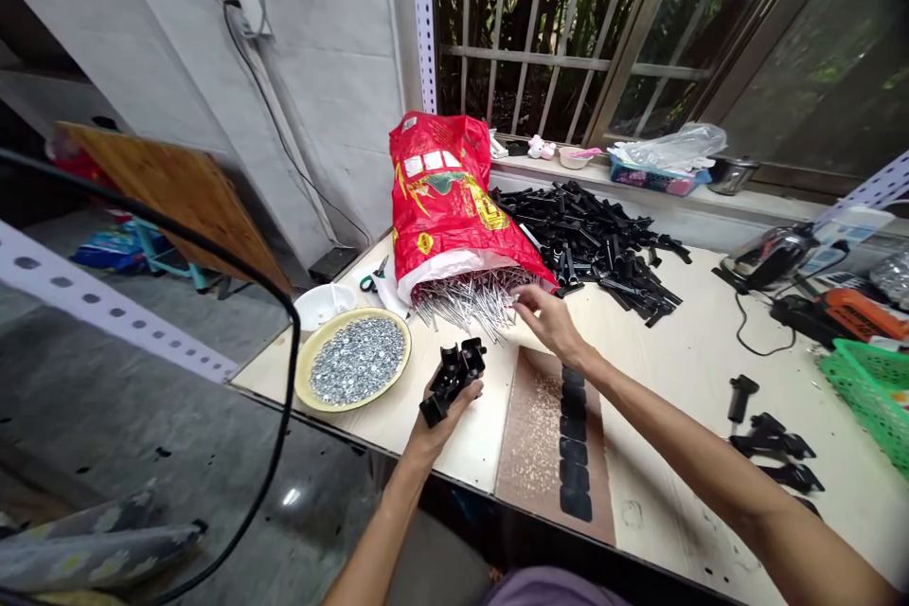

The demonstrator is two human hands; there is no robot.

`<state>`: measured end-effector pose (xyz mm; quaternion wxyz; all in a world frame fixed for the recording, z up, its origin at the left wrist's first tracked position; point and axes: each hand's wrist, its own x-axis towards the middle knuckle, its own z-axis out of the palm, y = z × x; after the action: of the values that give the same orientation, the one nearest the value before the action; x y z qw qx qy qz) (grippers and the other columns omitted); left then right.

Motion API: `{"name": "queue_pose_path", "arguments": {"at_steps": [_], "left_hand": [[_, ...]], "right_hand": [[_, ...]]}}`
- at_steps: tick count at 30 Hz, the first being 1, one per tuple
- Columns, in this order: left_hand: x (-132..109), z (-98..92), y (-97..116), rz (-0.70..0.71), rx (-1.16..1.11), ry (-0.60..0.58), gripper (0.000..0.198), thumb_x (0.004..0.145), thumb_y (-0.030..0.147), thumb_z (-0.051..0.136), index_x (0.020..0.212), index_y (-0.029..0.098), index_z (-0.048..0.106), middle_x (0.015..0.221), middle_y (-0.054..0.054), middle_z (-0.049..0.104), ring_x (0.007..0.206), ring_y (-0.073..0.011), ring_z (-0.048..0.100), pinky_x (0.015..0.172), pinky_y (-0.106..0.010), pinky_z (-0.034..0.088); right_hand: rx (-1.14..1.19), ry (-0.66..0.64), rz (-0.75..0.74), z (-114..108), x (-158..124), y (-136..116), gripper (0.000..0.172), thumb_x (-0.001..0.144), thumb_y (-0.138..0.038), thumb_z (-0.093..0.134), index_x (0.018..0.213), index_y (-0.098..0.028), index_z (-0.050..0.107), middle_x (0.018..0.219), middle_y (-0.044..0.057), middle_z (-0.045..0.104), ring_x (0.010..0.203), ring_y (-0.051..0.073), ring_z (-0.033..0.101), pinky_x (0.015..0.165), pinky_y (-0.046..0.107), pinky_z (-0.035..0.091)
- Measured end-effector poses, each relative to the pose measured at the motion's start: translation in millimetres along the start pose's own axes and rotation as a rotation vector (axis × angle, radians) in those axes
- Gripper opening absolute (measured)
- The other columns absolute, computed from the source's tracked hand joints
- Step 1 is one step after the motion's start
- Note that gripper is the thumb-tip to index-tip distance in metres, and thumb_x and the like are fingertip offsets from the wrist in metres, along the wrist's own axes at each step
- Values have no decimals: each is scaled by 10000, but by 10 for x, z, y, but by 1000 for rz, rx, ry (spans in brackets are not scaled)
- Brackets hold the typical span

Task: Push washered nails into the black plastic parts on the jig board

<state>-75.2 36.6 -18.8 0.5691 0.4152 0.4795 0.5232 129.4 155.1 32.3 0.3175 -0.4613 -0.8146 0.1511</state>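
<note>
My left hand (444, 412) is wrapped round a black plastic part (451, 379) above the front of the table. Further back, my right hand (545, 317) is at the open mouth of a red bag (454, 199), its fingertips pinched beside the thin metal rods (469, 298) that spill out. Whatever those fingertips hold is too small to make out. A yellow bowl (304, 369) of small metal pieces lies left of my left hand. Below my right forearm, black pads (573, 450) form a row on a brown board (522, 483).
Behind the bag's right side is a heap of black parts (603, 241). More black parts (777, 440), a green basket (863, 388) and an orange tool (863, 312) are at the right. Scissors (373, 276) and a white bowl (323, 305) sit left of the bag. A black cable (288, 379) curves in front.
</note>
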Motion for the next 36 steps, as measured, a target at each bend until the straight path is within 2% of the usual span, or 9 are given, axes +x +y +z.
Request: {"name": "queue_pose_path", "arguments": {"at_steps": [3, 6, 10, 17, 21, 26, 29, 31, 36], "left_hand": [[6, -33, 16, 88, 188, 9, 336, 712, 338, 713, 987, 160, 637, 942, -58, 677, 861, -194, 628, 806, -334, 500], [10, -15, 49, 183, 287, 9, 345, 718, 335, 699, 999, 163, 597, 878, -35, 660, 788, -180, 618, 737, -306, 495], [-5, 16, 55, 252, 343, -23, 339, 708, 320, 700, 985, 165, 585, 851, -26, 641, 756, -177, 608, 687, -284, 481], [-37, -19, -10, 211, 362, -38, 337, 721, 338, 683, 997, 178, 575, 826, -26, 633, 763, -184, 606, 692, -289, 479], [-6, -11, -31, 235, 396, -44, 341, 703, 343, 694, 976, 170, 584, 846, -32, 635, 788, -192, 606, 735, -310, 477], [21, 10, -31, 202, 361, -1, 338, 730, 351, 666, 1004, 172, 581, 869, -41, 648, 795, -201, 613, 729, -315, 481], [1, 10, -24, 223, 383, 17, 326, 750, 341, 650, 1024, 181, 580, 928, -50, 650, 852, -212, 608, 769, -318, 471], [-10, 10, -26, 260, 393, 24, 331, 756, 333, 644, 1044, 187, 568, 929, -46, 648, 851, -209, 604, 773, -313, 468], [4, 30, -17, 310, 441, 48, 280, 718, 326, 682, 930, 182, 570, 849, -23, 635, 801, -195, 593, 732, -282, 461]], "right_hand": [[484, 247, 38, -184, -108, -417, 388, 881, -288, 546, 1233, -235, 391, 851, 0, 602, 789, 143, 612, 728, 287, 491], [785, 240, 33, -232, -209, -744, 243, 865, -287, 581, 1073, -247, 462, 864, 0, 631, 818, 148, 639, 748, 310, 516], [881, 166, 34, -147, -303, -831, 199, 842, -292, 613, 1004, -238, 511, 849, -2, 647, 784, 142, 650, 730, 312, 532], [564, 11, -58, -213, -238, -671, 133, 866, -302, 581, 925, -199, 641, 900, 26, 669, 862, 143, 630, 795, 303, 494], [453, 28, -118, -257, -194, -677, 118, 855, -266, 592, 933, -187, 633, 875, 19, 668, 810, 128, 624, 749, 269, 491], [467, -108, -160, -223, -200, -644, 195, 883, -303, 554, 1036, -199, 615, 926, 25, 660, 850, 133, 614, 762, 267, 477], [389, -110, -55, -119, -131, -456, 279, 906, -396, 503, 1072, -192, 596, 956, 45, 643, 853, 140, 602, 732, 266, 469], [116, -76, 81, 12, -52, -300, 318, 912, -444, 471, 922, -168, 630, 895, 61, 640, 802, 155, 596, 709, 275, 450], [-502, -335, 340, 423, 92, -122, 308, 878, -415, 527, 893, -133, 649, 919, 144, 672, 847, 247, 632, 705, 320, 428]]}}
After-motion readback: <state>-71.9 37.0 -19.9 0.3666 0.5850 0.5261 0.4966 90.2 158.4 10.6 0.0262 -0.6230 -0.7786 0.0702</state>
